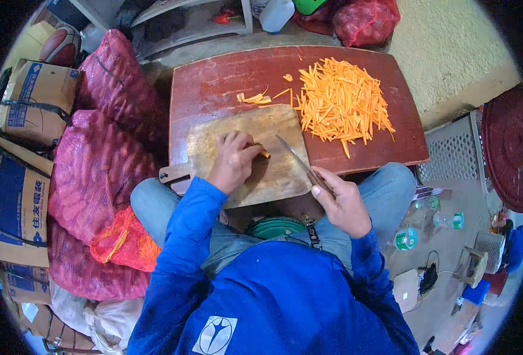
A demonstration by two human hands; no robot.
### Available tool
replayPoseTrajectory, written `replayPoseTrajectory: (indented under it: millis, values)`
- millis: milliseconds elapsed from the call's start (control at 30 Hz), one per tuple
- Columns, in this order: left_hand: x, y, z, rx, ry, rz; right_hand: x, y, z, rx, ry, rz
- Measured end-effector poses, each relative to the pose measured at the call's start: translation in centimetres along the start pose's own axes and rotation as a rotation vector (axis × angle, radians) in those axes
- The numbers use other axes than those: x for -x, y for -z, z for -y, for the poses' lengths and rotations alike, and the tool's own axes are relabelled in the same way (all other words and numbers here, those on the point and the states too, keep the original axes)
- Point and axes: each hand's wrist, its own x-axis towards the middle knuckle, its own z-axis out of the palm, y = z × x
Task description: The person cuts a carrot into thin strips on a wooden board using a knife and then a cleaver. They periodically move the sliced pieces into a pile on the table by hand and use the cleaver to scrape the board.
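Observation:
A wooden cutting board (276,180) with a handle at its left lies on the red table (214,83). On the board, my left hand (235,160) is closed over a small orange carrot piece (265,154), whose end shows beside the fingers. My right hand (341,201) is wrapped round the handle of a knife (297,158); its blade points up and left over the board, a little right of the carrot piece and apart from it. A large pile of carrot strips (344,100) lies at the table's right, and a few loose strips (255,98) lie above the board.
Red mesh sacks (96,171) and cardboard boxes (16,201) stand at the left. A shelf (190,35) is behind the table. At the right are a perforated grey crate (451,155), a dark red round lid (507,148) and plastic bottles (406,238) on the floor.

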Motion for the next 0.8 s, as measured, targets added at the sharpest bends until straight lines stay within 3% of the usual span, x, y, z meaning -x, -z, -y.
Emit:
replayPoseTrajectory:
  millis: [267,333,467,800]
  values:
    - [2.6,0.8,-2.1,-0.175,-0.023,-0.094,-1.0,-2.2,0.7,-0.004,0.078,0.113]
    - [3.4,0.8,-3.0,-0.179,0.025,-0.075,-1.0,-2.0,1.4,0.036,-0.054,0.216]
    - [3.9,0.2,-3.6,-0.189,0.105,-0.074,-0.8,-2.1,1.8,0.021,-0.064,0.244]
    - [4.4,0.3,-3.1,-0.160,0.089,-0.067,-1.1,-2.5,2.5,-0.039,-0.050,0.239]
